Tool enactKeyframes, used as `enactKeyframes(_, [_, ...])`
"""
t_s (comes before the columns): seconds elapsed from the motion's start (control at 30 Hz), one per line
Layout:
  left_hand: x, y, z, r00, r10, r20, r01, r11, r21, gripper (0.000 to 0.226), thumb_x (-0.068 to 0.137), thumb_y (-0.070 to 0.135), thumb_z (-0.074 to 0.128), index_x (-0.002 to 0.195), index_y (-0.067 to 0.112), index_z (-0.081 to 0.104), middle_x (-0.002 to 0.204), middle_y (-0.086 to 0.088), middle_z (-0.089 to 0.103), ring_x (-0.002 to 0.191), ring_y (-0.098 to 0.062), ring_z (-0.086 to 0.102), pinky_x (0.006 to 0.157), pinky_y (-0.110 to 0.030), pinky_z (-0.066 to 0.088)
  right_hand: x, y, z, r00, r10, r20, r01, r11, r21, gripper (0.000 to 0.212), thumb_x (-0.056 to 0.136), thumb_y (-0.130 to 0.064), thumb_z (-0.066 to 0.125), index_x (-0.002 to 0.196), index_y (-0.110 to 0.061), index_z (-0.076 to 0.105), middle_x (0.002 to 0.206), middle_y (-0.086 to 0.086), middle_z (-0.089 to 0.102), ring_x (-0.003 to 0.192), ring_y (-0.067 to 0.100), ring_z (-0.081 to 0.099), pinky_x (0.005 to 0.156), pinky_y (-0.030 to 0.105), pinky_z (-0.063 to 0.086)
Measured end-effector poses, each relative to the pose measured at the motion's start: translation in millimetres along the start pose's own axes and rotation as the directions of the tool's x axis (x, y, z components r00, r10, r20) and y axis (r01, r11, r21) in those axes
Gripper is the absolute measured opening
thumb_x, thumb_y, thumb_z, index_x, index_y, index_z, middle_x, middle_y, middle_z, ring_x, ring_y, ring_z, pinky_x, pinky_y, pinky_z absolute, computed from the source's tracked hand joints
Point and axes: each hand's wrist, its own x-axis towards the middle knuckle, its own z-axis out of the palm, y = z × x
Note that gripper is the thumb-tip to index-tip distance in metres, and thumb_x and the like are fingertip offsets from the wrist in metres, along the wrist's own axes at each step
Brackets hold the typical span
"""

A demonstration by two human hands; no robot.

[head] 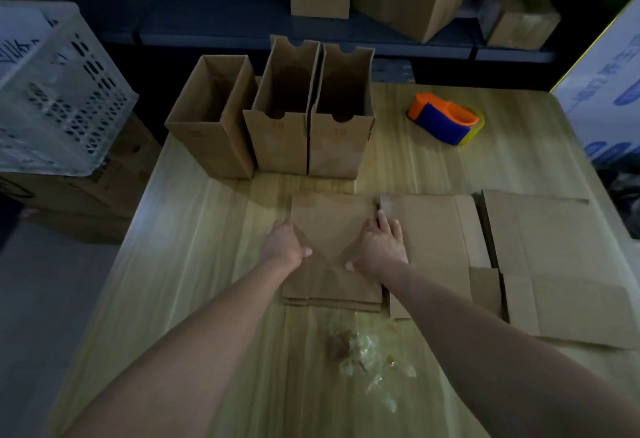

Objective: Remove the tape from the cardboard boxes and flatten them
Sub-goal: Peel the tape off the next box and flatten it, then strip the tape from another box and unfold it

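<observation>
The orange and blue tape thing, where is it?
The tape dispenser sits on the far right part of the wooden table, just right of the standing open boxes.

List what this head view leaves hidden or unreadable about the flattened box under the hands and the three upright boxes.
- Flattened box: how many layers are stacked is unclear; left hand and right hand cover its sides.
- Left fingers: hidden behind the hand.
- Upright boxes: bottoms, and any tape there, hidden by their walls.
- Crumpled tape: blurred, piece count unclear.
</observation>
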Motion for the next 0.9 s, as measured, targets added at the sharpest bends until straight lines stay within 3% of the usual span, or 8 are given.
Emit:
enactKeyframes(0.1, [3,-1,-1,1.0,0.017,0.02,-0.017,1.0,0.023,0.088,0.082,0.029,0.071,0.15,0.011,0.018,0.15,-0.008,0.032,0.13,-0.027,0.043,0.101,-0.036,0.041,4,-1,0,1.0,-0.013,0.0,0.013,1.0,-0.008,0.079,0.08,-0.049,0.068,0.142,-0.008,0.042,0.16,0.008,0.009,0.147,0.022,-0.012,0.119,0.044,-0.008])
enactKeyframes(0.2, [3,0,-2,1.0,0.013,0.028,-0.014,1.0,0.017,0.088,0.083,0.028,0.07,0.151,0.013,0.015,0.151,-0.008,0.031,0.131,-0.028,0.042,0.103,-0.037,0.041,6,-1,1,1.0,-0.021,-0.007,0.021,1.0,0.005,0.076,0.08,-0.047,0.068,0.14,-0.007,0.044,0.16,0.009,0.009,0.148,0.022,-0.009,0.119,0.044,-0.005])
enactKeyframes(0.37, [-13,2,-7,0.998,0.039,0.045,-0.039,0.999,0.017,0.084,0.088,0.026,0.065,0.151,0.01,0.011,0.155,-0.01,0.022,0.134,-0.029,0.037,0.104,-0.036,0.038,-10,2,4,0.999,-0.054,0.007,0.054,0.997,0.046,0.078,0.088,-0.045,0.061,0.148,-0.006,0.03,0.161,0.005,0.007,0.148,0.021,-0.006,0.12,0.04,-0.002])
enactKeyframes(0.47, [-24,2,-16,0.995,0.059,0.082,-0.06,0.998,0.01,0.079,0.087,0.025,0.066,0.148,0.01,0.02,0.149,-0.014,0.029,0.128,-0.03,0.044,0.1,-0.034,0.04,-24,5,1,0.995,-0.101,-0.027,0.102,0.994,0.027,0.065,0.094,-0.038,0.052,0.147,-0.007,0.031,0.157,0.005,0.021,0.147,0.021,0.004,0.119,0.039,0.001])
enactKeyframes(0.57, [-35,4,-33,0.994,0.075,0.084,-0.076,0.997,0.016,0.065,0.085,0.025,0.068,0.14,0.013,0.037,0.142,-0.014,0.034,0.119,-0.029,0.05,0.097,-0.033,0.042,-40,7,-19,0.987,-0.11,-0.121,0.116,0.992,0.05,0.042,0.096,-0.022,0.046,0.136,-0.009,0.046,0.144,0.008,0.043,0.142,0.022,0.023,0.118,0.039,0.009])
enactKeyframes(0.77, [-48,20,-87,0.978,0.179,-0.111,-0.189,0.978,-0.09,0.044,0.091,0.021,0.06,0.131,0.005,0.049,0.132,-0.014,0.052,0.118,-0.029,0.052,0.096,-0.034,0.041,-60,-15,-97,0.947,-0.046,-0.317,0.128,0.962,0.242,0.033,0.097,-0.02,0.047,0.127,-0.009,0.053,0.12,0.015,0.057,0.119,0.033,0.05,0.102,0.04,0.042])
enactKeyframes(0.83, [-53,21,-110,0.947,0.238,-0.214,-0.266,0.958,-0.111,0.039,0.091,0.017,0.059,0.128,0.007,0.053,0.129,-0.013,0.054,0.115,-0.027,0.053,0.097,-0.033,0.041,-62,-37,-119,0.927,-0.068,-0.368,0.171,0.951,0.256,0.029,0.097,-0.02,0.049,0.122,-0.006,0.054,0.117,0.014,0.058,0.115,0.031,0.052,0.098,0.041,0.045])
enactKeyframes(0.9, [-57,16,-133,0.905,0.283,-0.318,-0.334,0.936,-0.115,0.034,0.092,0.014,0.057,0.125,0.009,0.056,0.125,-0.011,0.056,0.111,-0.024,0.056,0.097,-0.033,0.044,-62,-65,-138,0.9,-0.11,-0.422,0.228,0.944,0.24,0.036,0.097,-0.021,0.052,0.13,-0.006,0.051,0.129,0.013,0.054,0.123,0.029,0.047,0.103,0.04,0.042])
